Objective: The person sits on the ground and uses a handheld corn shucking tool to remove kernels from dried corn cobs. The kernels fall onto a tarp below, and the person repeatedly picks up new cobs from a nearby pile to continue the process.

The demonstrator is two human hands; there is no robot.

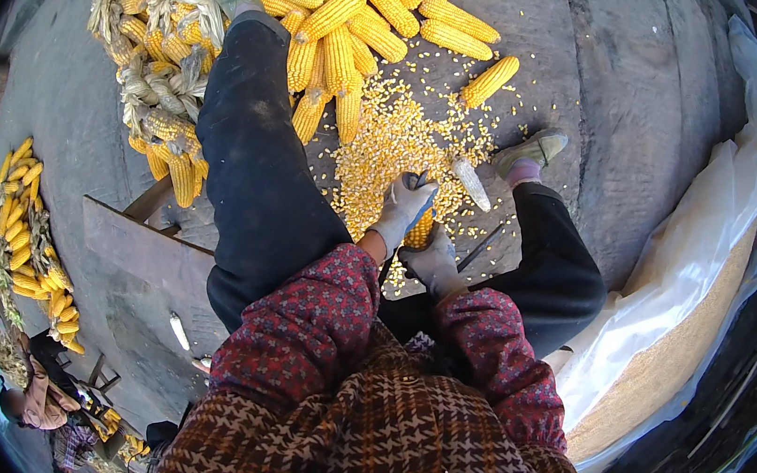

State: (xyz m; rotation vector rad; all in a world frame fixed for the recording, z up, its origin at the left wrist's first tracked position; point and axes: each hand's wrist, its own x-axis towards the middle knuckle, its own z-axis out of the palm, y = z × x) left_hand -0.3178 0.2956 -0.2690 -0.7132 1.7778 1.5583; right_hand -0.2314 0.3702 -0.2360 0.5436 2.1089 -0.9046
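My left hand, in a pale work glove with blue-grey on its palm side, is closed around the upper part of a yellow ear of corn. Below it my right hand, gloved too, grips the lower end of the same ear. A dark rod-like tool sticks out beside my right hand; how it is fixed cannot be told. Loose corn kernels lie heaped on the floor beyond my hands. One bare white corn cob rests at the right edge of the heap.
Husked ears are piled ahead, beside braided ears with husks. A wooden bench is left of my leg. Plastic sheeting holds grain at right. More ears lie far left, and a person is at lower left.
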